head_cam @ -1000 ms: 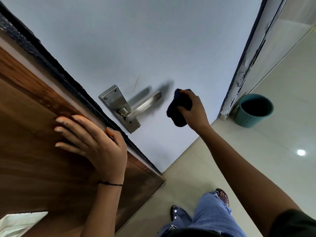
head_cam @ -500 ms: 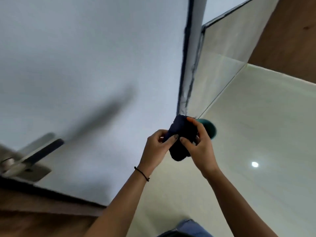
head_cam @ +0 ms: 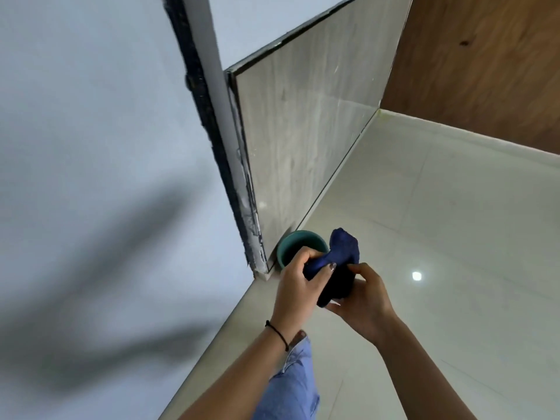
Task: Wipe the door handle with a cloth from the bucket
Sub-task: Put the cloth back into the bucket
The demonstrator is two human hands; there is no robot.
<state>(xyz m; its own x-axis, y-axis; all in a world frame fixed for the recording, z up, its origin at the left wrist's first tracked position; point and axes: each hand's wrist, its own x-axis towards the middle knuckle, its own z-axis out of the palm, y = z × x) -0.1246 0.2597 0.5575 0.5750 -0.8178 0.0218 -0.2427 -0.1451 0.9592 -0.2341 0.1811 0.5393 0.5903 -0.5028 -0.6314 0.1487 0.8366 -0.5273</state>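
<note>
A dark blue cloth (head_cam: 341, 262) is held between both hands, bunched up, just in front of and above the teal bucket (head_cam: 298, 244). My left hand (head_cam: 298, 283) grips the cloth's left end with the thumb on top. My right hand (head_cam: 362, 301) holds its lower right part from beneath. The bucket stands on the floor against the tiled wall, beside the door frame, and my hands hide part of its rim. The door handle is out of view.
A pale grey door (head_cam: 91, 177) fills the left, with its dark-edged frame (head_cam: 218, 147) running down to the floor. A tiled wall (head_cam: 303, 131) and wooden panel (head_cam: 485, 62) stand behind. Glossy floor tiles (head_cam: 454, 268) spread to the right. My jeans-clad leg (head_cam: 291, 386) is below.
The view has swung right, away from the handle. My left hand left the door edge and joined the right hand on the cloth, which now sits lower, by the bucket.
</note>
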